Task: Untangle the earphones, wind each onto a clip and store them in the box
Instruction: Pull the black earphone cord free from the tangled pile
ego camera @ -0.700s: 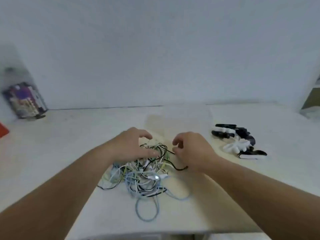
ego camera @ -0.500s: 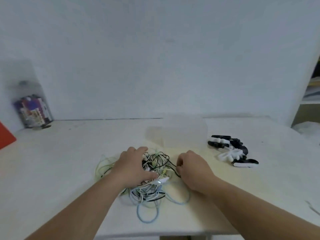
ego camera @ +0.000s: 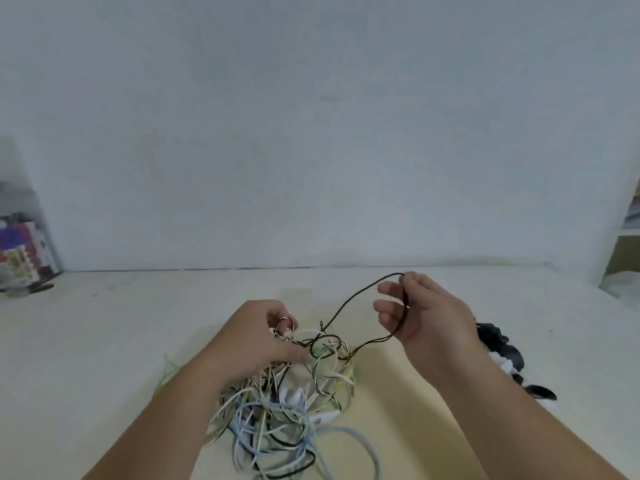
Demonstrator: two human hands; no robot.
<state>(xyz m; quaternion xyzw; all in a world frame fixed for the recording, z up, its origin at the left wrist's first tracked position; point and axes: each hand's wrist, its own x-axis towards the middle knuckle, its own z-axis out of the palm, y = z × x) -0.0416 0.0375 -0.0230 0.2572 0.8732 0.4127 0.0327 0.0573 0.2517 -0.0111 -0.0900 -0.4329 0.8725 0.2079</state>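
The earphone tangle [ego camera: 287,403] mixes white, pale blue, black and yellow-green cables. Right of the tangle, the clips [ego camera: 509,351] are black and white.

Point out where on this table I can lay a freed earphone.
The table is bare on the left, between the earphone tangle and the colourful container. Crowded: the centre, where the left hand grips the tangle, and the right, where clips lie beside the right hand pinching a black cord.

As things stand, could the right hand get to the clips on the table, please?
Probably yes: the clips lie just beside the right hand with nothing between, though it pinches a black cord it must drop first.
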